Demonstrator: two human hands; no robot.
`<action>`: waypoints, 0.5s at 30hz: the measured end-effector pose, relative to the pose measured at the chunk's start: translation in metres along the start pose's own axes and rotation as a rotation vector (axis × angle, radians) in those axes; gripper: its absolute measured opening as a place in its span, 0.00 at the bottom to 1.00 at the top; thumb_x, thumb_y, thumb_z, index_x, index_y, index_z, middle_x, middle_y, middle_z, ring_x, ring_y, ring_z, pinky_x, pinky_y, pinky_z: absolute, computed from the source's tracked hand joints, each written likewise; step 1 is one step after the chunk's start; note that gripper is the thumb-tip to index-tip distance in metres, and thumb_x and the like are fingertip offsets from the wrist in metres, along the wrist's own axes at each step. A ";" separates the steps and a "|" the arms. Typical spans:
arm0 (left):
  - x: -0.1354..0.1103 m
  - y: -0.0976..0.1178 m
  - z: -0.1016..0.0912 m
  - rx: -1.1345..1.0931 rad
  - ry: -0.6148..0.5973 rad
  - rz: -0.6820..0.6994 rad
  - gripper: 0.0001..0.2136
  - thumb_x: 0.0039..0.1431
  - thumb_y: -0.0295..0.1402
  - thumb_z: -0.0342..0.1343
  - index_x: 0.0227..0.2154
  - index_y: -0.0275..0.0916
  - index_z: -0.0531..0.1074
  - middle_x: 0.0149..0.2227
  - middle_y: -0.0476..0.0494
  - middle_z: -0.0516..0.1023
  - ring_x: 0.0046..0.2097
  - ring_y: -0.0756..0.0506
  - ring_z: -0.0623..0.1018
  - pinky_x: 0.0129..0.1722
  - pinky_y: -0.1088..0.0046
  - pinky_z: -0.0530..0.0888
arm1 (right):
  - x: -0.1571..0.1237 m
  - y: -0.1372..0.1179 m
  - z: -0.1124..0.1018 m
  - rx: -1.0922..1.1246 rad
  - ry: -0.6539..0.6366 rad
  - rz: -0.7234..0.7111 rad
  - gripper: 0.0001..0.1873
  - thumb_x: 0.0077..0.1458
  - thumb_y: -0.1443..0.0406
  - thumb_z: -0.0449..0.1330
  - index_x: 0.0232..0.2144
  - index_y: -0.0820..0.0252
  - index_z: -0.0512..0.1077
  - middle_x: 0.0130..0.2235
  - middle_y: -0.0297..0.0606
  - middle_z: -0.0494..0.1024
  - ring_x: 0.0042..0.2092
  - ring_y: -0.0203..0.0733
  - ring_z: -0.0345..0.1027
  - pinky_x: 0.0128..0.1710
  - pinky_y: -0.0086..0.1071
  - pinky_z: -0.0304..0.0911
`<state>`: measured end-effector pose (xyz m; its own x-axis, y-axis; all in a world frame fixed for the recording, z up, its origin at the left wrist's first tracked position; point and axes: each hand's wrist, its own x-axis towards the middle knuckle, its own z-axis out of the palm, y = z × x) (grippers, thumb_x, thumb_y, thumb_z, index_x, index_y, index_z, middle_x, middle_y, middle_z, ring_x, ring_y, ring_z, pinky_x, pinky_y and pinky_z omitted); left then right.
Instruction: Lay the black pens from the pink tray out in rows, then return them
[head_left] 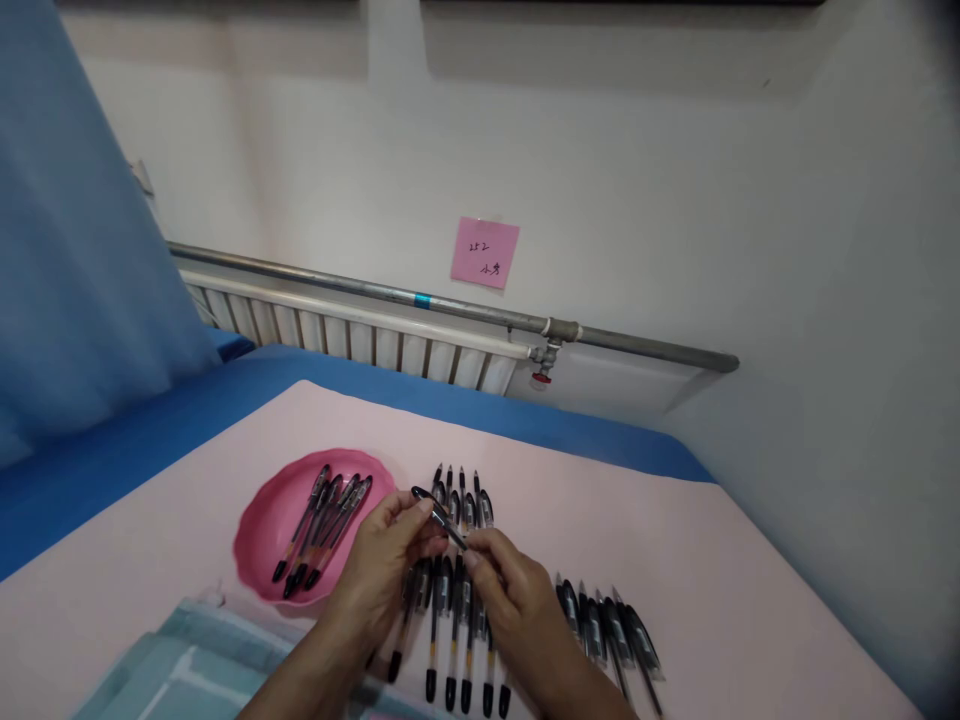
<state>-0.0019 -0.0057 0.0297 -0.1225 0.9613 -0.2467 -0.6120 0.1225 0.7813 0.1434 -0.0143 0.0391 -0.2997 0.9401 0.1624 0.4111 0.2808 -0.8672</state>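
While pinched between left hand point(375, 560) and right hand point(517, 590), listed first: one black pen point(442, 517), slanting downward left to right, raised over the middle pens point(444, 590). Left grip: closed around the upper, rounded end. Right grip: thumb and fingertips clamped on the lower end. Middle pens: laid in two rows, partly hidden by the hands, near row with black ends toward the front. Right of right hand: second pen group point(617, 635), side by side. Left of left hand: scalloped pink bowl point(262, 515), containing several black-capped pens point(343, 525). Lower left: folded teal item point(191, 655). Beneath: pale pink sheet point(750, 600). Behind: radiator point(379, 345), metal pipe point(337, 281), pink note point(485, 253) on pale wall point(675, 200).
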 end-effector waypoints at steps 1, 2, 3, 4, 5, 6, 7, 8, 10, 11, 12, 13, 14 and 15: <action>-0.001 -0.001 0.001 0.005 0.002 -0.002 0.11 0.43 0.33 0.65 0.27 0.35 0.69 0.26 0.49 0.74 0.28 0.52 0.75 0.30 0.76 0.74 | -0.001 0.001 0.001 -0.025 0.001 -0.028 0.10 0.57 0.62 0.49 0.30 0.58 0.68 0.24 0.30 0.68 0.27 0.34 0.59 0.29 0.26 0.56; -0.001 -0.002 0.001 0.008 0.003 -0.004 0.11 0.43 0.33 0.65 0.27 0.35 0.69 0.26 0.49 0.74 0.28 0.52 0.75 0.30 0.76 0.74 | -0.002 0.002 0.002 -0.050 0.004 -0.051 0.10 0.57 0.62 0.48 0.30 0.58 0.67 0.23 0.29 0.67 0.26 0.34 0.59 0.29 0.25 0.56; -0.002 -0.003 0.002 0.009 0.000 -0.004 0.11 0.43 0.34 0.65 0.26 0.35 0.69 0.25 0.49 0.74 0.28 0.52 0.75 0.30 0.76 0.74 | -0.003 0.004 0.003 -0.074 0.008 -0.068 0.09 0.57 0.63 0.48 0.30 0.58 0.66 0.23 0.29 0.66 0.26 0.33 0.59 0.29 0.25 0.55; -0.002 -0.003 0.002 0.009 -0.005 -0.003 0.11 0.44 0.34 0.64 0.26 0.35 0.69 0.25 0.50 0.74 0.28 0.52 0.75 0.30 0.76 0.73 | -0.004 0.005 0.004 -0.095 0.010 -0.079 0.09 0.58 0.63 0.48 0.31 0.58 0.66 0.23 0.29 0.66 0.25 0.33 0.59 0.29 0.25 0.55; -0.003 -0.004 0.003 0.007 -0.015 -0.003 0.11 0.44 0.34 0.64 0.26 0.35 0.68 0.25 0.49 0.74 0.28 0.52 0.75 0.31 0.76 0.73 | -0.005 0.006 0.004 -0.113 0.012 -0.084 0.09 0.58 0.63 0.47 0.31 0.58 0.66 0.22 0.29 0.66 0.25 0.33 0.60 0.29 0.25 0.55; -0.003 -0.004 0.003 0.001 -0.027 -0.003 0.11 0.45 0.35 0.64 0.26 0.35 0.68 0.25 0.49 0.74 0.28 0.51 0.75 0.31 0.76 0.73 | -0.005 0.006 0.004 -0.126 0.015 -0.089 0.09 0.58 0.63 0.47 0.31 0.58 0.65 0.23 0.29 0.66 0.25 0.33 0.60 0.29 0.25 0.55; -0.003 -0.004 0.003 -0.007 -0.038 -0.004 0.11 0.45 0.35 0.63 0.26 0.35 0.68 0.26 0.49 0.75 0.29 0.51 0.75 0.32 0.75 0.73 | -0.006 0.006 0.005 -0.131 0.016 -0.093 0.09 0.59 0.63 0.47 0.32 0.58 0.66 0.23 0.29 0.67 0.26 0.34 0.61 0.29 0.25 0.56; -0.003 -0.005 0.003 -0.013 -0.048 -0.005 0.11 0.45 0.35 0.63 0.26 0.35 0.68 0.26 0.49 0.75 0.29 0.51 0.75 0.32 0.75 0.73 | -0.007 0.006 0.005 -0.131 0.016 -0.094 0.09 0.59 0.63 0.46 0.33 0.58 0.66 0.24 0.29 0.68 0.26 0.34 0.62 0.29 0.25 0.56; -0.004 -0.005 0.004 -0.013 -0.064 0.001 0.11 0.45 0.35 0.63 0.25 0.36 0.68 0.25 0.49 0.75 0.29 0.50 0.75 0.32 0.74 0.72 | -0.008 0.005 0.005 -0.124 0.020 -0.090 0.10 0.59 0.63 0.46 0.34 0.57 0.66 0.26 0.30 0.69 0.27 0.34 0.63 0.30 0.25 0.56; -0.004 -0.005 0.004 -0.005 -0.070 0.006 0.11 0.45 0.36 0.63 0.25 0.36 0.67 0.25 0.49 0.74 0.29 0.50 0.75 0.32 0.74 0.72 | -0.008 0.004 0.005 -0.120 0.023 -0.087 0.10 0.59 0.63 0.46 0.34 0.58 0.66 0.26 0.30 0.70 0.28 0.34 0.64 0.30 0.25 0.56; -0.005 -0.006 0.005 0.006 -0.074 0.013 0.10 0.46 0.36 0.62 0.24 0.36 0.67 0.25 0.49 0.74 0.29 0.50 0.75 0.31 0.74 0.72 | -0.008 0.003 0.006 -0.116 0.027 -0.082 0.10 0.59 0.63 0.46 0.33 0.58 0.66 0.25 0.30 0.69 0.27 0.34 0.64 0.30 0.25 0.56; -0.005 -0.006 0.006 0.017 -0.074 0.019 0.10 0.46 0.36 0.62 0.24 0.37 0.67 0.25 0.49 0.74 0.29 0.50 0.75 0.31 0.74 0.71 | -0.007 0.003 0.006 -0.111 0.032 -0.076 0.10 0.59 0.63 0.46 0.33 0.58 0.66 0.25 0.30 0.69 0.27 0.34 0.64 0.30 0.25 0.56; -0.006 -0.007 0.008 0.029 -0.070 0.024 0.10 0.47 0.37 0.61 0.24 0.38 0.68 0.25 0.49 0.74 0.29 0.49 0.75 0.31 0.74 0.71 | -0.006 0.003 0.007 -0.103 0.035 -0.072 0.10 0.59 0.63 0.47 0.33 0.58 0.66 0.24 0.30 0.69 0.27 0.34 0.64 0.30 0.25 0.57; -0.007 -0.008 0.009 0.041 -0.063 0.027 0.09 0.47 0.37 0.61 0.24 0.39 0.68 0.26 0.49 0.75 0.30 0.48 0.75 0.32 0.73 0.71 | -0.005 0.003 0.008 -0.092 0.038 -0.067 0.10 0.59 0.62 0.47 0.33 0.59 0.67 0.25 0.31 0.69 0.28 0.34 0.64 0.30 0.25 0.57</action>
<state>0.0110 -0.0110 0.0308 -0.0879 0.9779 -0.1896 -0.5768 0.1052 0.8101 0.1390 -0.0197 0.0324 -0.2974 0.9247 0.2377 0.4690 0.3583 -0.8073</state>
